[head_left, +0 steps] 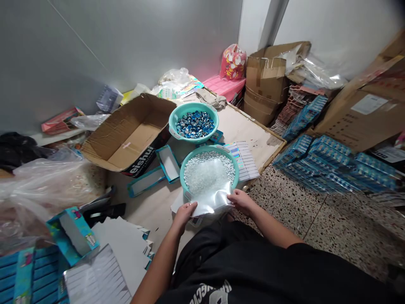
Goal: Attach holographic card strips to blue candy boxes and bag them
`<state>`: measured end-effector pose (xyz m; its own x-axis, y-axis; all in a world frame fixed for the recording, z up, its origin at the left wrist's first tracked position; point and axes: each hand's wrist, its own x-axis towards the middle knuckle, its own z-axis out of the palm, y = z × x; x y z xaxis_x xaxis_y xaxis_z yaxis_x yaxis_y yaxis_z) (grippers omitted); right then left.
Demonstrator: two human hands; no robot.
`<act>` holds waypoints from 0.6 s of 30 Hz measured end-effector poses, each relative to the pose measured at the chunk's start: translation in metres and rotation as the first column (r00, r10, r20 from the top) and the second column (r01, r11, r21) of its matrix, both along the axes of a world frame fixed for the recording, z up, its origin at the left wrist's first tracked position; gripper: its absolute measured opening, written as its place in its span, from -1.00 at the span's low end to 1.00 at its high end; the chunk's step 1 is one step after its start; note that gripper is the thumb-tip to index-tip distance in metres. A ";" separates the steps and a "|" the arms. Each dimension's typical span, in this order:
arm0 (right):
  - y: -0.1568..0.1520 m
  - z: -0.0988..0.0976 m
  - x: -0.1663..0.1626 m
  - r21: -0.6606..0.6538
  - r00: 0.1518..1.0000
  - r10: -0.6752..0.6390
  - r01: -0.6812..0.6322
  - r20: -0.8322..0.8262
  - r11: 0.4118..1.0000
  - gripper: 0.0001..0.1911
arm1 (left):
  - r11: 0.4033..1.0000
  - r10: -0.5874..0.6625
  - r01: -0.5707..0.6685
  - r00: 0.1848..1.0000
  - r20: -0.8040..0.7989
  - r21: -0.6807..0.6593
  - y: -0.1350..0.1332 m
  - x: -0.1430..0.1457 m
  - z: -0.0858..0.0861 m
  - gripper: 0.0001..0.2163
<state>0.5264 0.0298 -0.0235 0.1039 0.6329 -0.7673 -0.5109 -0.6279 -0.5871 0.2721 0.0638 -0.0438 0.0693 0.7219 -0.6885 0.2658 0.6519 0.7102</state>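
Observation:
My left hand [185,214] pinches the near left corner of a clear plastic bag [212,202], and my right hand [243,202] grips its near right corner. The bag stretches flat between both hands. Its far part lies over a teal basin [236,169] full of small white pellets [198,162]. White pellets also show through or on the bag's far half; I cannot tell whether they are inside it. Just behind stands a second teal basin [172,126] holding many blue and silver round pieces [195,124].
A cardboard box [126,141] stands left of the basins, beside small teal trays [169,162]. Printed sheets [248,162] lie to the right. Blue wrapped packs [335,164] sit on the speckled floor [303,202]. Left of me are flat cards [122,240] and a large plastic sack [50,185].

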 end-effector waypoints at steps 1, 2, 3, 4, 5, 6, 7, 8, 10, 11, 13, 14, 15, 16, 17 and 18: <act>0.000 0.003 0.000 0.009 0.999 0.026 -0.026 -0.023 1.000 -0.64 | 1.000 0.028 -0.028 0.999 0.041 -0.013 0.000 -0.001 0.002 -0.64; 0.000 0.005 0.000 0.013 0.998 0.053 -0.052 -0.042 0.999 -0.65 | 0.998 0.058 -0.057 0.996 0.074 -0.017 0.000 -0.002 0.004 -0.62; 0.001 0.006 0.000 0.015 0.995 0.078 -0.077 -0.055 0.997 -0.65 | 0.996 0.087 -0.086 0.991 0.101 -0.018 -0.001 -0.002 0.005 -0.60; 0.001 0.007 0.000 0.018 0.993 0.099 -0.098 -0.061 0.995 -0.64 | 0.993 0.114 -0.113 0.986 0.122 -0.017 -0.003 -0.002 0.007 -0.57; 0.002 0.008 0.001 0.024 0.992 0.114 -0.113 -0.061 0.993 -0.63 | 0.991 0.135 -0.135 0.981 0.138 -0.015 -0.005 -0.001 0.009 -0.55; 0.003 0.009 0.002 0.034 0.991 0.123 -0.121 -0.052 0.992 -0.62 | 0.989 0.150 -0.150 0.977 0.152 -0.013 -0.008 0.000 0.011 -0.53; 0.004 0.009 0.003 0.045 0.991 0.129 -0.127 -0.037 0.991 -0.60 | 0.987 0.158 -0.159 0.973 0.166 -0.008 -0.010 0.001 0.013 -0.52; 0.004 0.009 0.003 0.057 0.991 0.135 -0.134 -0.019 0.989 -0.57 | 0.986 0.163 -0.165 0.970 0.181 0.000 -0.012 0.002 0.014 -0.53; 0.002 0.011 0.004 0.079 0.986 0.164 -0.165 0.015 0.983 -0.49 | 0.985 0.165 -0.173 0.964 0.208 0.021 -0.014 0.005 0.017 -0.58; 0.001 0.011 0.005 0.087 0.981 0.191 -0.192 0.027 0.977 -0.46 | 0.984 0.163 -0.173 0.963 0.215 0.029 -0.014 0.006 0.018 -0.61; -0.002 0.012 0.005 0.101 0.964 0.262 -0.265 0.039 0.959 -0.48 | 0.985 0.157 -0.168 0.963 0.217 0.032 -0.014 0.007 0.019 -0.63; -0.003 0.013 0.006 0.106 0.952 0.302 -0.305 0.043 0.946 -0.52 | 0.986 0.154 -0.163 0.964 0.219 0.025 -0.013 0.008 0.019 -0.61; -0.005 0.014 0.007 0.110 0.938 0.342 -0.345 0.049 0.932 -0.58 | 0.987 0.151 -0.158 0.962 0.226 0.014 -0.012 0.008 0.018 -0.59; -0.006 0.014 0.007 0.114 0.924 0.379 -0.383 0.056 0.917 -0.64 | 0.988 0.149 -0.154 0.958 0.243 0.002 -0.011 0.008 0.018 -0.56; -0.007 0.015 0.008 0.118 0.909 0.412 -0.417 0.064 0.901 -0.69 | 0.988 0.148 -0.151 0.952 0.269 -0.010 -0.010 0.009 0.018 -0.52; -0.008 0.016 0.009 0.123 0.894 0.443 -0.449 0.074 0.885 -0.73 | 0.988 0.149 -0.151 0.942 0.301 -0.017 -0.010 0.010 0.017 -0.48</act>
